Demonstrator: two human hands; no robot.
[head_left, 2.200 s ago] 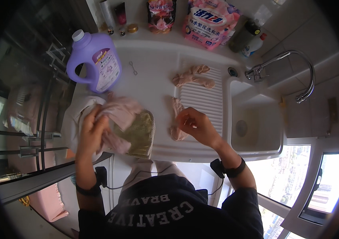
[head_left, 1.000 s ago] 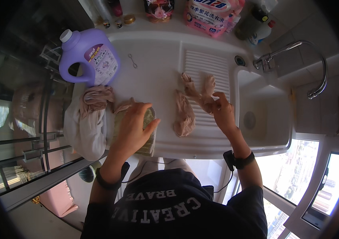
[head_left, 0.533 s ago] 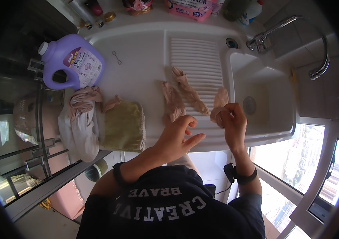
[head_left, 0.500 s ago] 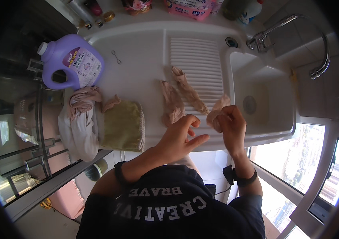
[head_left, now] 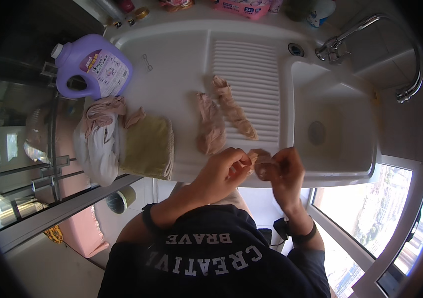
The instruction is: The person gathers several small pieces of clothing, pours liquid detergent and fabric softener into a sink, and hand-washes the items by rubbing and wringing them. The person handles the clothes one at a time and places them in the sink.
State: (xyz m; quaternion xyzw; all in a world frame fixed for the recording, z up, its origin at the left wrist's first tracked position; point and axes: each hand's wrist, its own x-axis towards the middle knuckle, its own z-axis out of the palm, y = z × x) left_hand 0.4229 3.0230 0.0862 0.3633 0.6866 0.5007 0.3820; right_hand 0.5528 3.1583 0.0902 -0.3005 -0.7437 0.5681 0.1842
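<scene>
- The left hand (head_left: 226, 166) and right hand (head_left: 283, 169) meet at the near edge of the white surface (head_left: 181, 74), just in front of the ribbed washboard (head_left: 251, 84).
- Between them is a small beige stocking (head_left: 260, 161); both hands are closed on it in a fingertip pinch, the left on its left end, the right bunching its right end.
- The piece runs roughly left to right between the two grips, so neither hand is nearer; it is crumpled, and its exact length is hard to judge.
- Two more beige stockings (head_left: 234, 107) lie flat just beyond the hands, long axes running from the near edge toward the far edge.
- At the left edge sit a folded olive towel (head_left: 147, 146), a pink-and-white pile of clothes (head_left: 100, 139) and a purple detergent jug (head_left: 95, 72).
- The sink basin (head_left: 330, 129) is to the right.
</scene>
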